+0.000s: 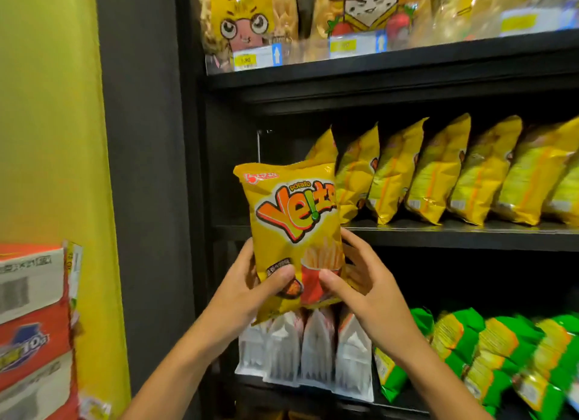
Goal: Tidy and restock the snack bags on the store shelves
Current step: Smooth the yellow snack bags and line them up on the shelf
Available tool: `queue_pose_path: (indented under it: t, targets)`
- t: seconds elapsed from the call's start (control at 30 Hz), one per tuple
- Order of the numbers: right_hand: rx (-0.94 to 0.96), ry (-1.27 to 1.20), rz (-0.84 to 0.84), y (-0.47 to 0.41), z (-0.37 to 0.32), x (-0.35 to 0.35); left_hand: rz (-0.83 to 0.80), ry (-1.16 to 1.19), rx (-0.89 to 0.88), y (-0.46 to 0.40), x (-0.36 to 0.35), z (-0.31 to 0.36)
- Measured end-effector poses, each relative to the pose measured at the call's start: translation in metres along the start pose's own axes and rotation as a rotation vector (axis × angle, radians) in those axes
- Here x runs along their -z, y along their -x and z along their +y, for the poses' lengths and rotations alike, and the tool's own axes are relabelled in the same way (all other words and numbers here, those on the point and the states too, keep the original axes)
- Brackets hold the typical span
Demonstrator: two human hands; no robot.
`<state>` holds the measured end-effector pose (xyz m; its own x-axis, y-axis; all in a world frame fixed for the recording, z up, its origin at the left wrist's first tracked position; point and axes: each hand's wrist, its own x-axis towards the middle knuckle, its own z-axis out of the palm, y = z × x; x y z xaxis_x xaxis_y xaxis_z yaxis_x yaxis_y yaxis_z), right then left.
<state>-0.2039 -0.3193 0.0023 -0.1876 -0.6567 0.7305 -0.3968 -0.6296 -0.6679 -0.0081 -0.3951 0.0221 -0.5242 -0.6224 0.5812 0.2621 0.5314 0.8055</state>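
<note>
Pinching the lower half of the yellow potato-stick bag point(293, 231), your left hand point(250, 286) has its thumb curled over the front near the bottom print and its other fingers hidden behind the pack. Your right hand point(360, 281) grips the opposite edge the same way, thumb on the red carton picture, fingers wrapped round the side. Neither hand is relaxed; both are closed on that one bag, which you hold upright and face-out in front of the middle shelf point(454, 231), at its left end.

Beyond it, the row of matching yellow bags point(438, 175) already stands on edge along that shelf, leaning neatly, so most of this level looks stocked. A gap seems to remain at the far left, probably where your bag belongs. Below, the white packs point(307, 347) and green bags point(488, 350) stand in rows; whether they need straightening I cannot tell.
</note>
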Motion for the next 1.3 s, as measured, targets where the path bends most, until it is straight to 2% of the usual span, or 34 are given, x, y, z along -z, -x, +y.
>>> queue_pose_path:
  t: [0.17, 0.27, 0.33, 0.53, 0.67, 0.8, 0.97, 1.3]
  targets:
    - [0.061, 0.103, -0.025, -0.048, -0.012, -0.002, 0.214, -0.043, -0.131, -0.035, 0.028, 0.024]
    - [0.099, 0.206, 0.028, -0.082, -0.018, 0.005, 0.381, -0.112, -0.198, -0.064, 0.039, 0.03]
    - [0.111, 0.269, 0.073, -0.105, -0.016, 0.01, 0.432, -0.211, -0.247, -0.087, 0.043, 0.027]
    - [0.116, 0.475, 0.192, -0.162, 0.0, 0.007, 0.434, -0.418, -0.19, -0.157, 0.045, 0.006]
    - [0.173, 0.669, 0.299, -0.186, 0.015, -0.014, 0.423, -0.47, -0.205, -0.194, 0.049, -0.019]
    - [0.149, 0.825, 0.335, -0.199, 0.031, -0.027, 0.376, -0.543, -0.122, -0.213, 0.054, -0.041]
    - [0.09, 0.856, 0.344, -0.203, 0.038, -0.035, 0.207, -0.518, 0.015, -0.216, 0.059, -0.052]
    - [0.078, 0.906, 0.368, -0.208, 0.042, -0.034, 0.083, -0.636, 0.002, -0.227, 0.066, -0.06]
